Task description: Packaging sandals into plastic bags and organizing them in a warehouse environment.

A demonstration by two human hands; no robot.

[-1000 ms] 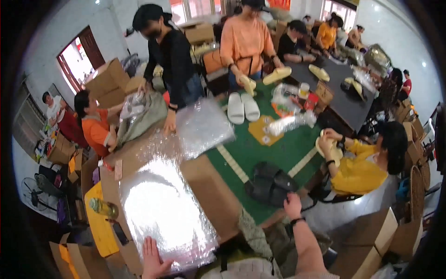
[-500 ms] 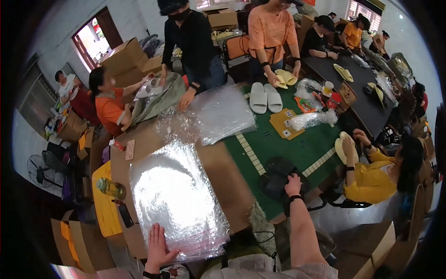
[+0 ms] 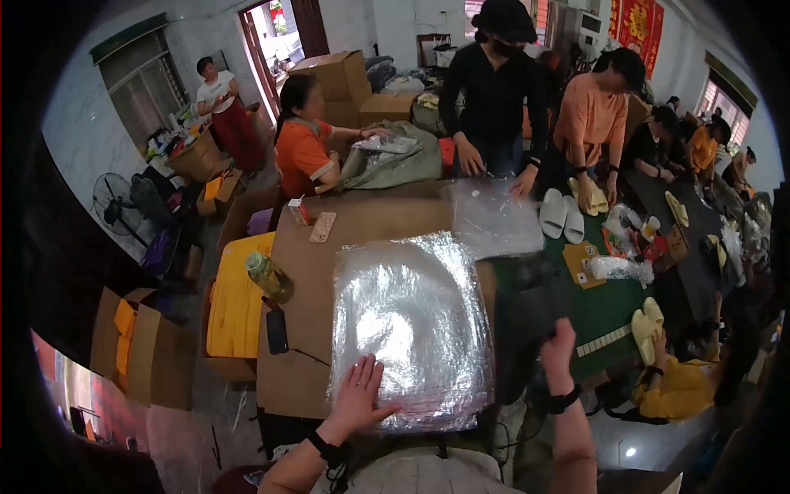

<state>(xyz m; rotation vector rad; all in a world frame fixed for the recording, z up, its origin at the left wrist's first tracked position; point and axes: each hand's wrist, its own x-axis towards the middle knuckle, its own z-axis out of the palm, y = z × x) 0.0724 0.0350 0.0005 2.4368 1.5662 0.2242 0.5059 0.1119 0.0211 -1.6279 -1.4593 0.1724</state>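
My left hand (image 3: 362, 397) lies flat, fingers spread, on the near edge of a thick stack of shiny clear plastic bags (image 3: 411, 317) on the brown table (image 3: 304, 280). To the right, my right hand (image 3: 555, 344) is raised and closed on a dark, blurred pair of slippers (image 3: 527, 306), held above the table's right side next to the stack. Its shape is smeared by motion.
A green bottle (image 3: 265, 274) and a dark phone (image 3: 277, 331) lie left of the stack. Across the table a person in black (image 3: 494, 90) handles another clear bag (image 3: 494, 221). White slippers (image 3: 561, 216), yellow slippers (image 3: 646, 323) and small packets sit on the green surface (image 3: 609, 309) at right. Cardboard boxes (image 3: 136, 346) stand at left.
My right hand has closed on the dark slippers and lifted them off the green surface toward the stack. The view has swung so the bag stack sits centred; my left hand stays on it.
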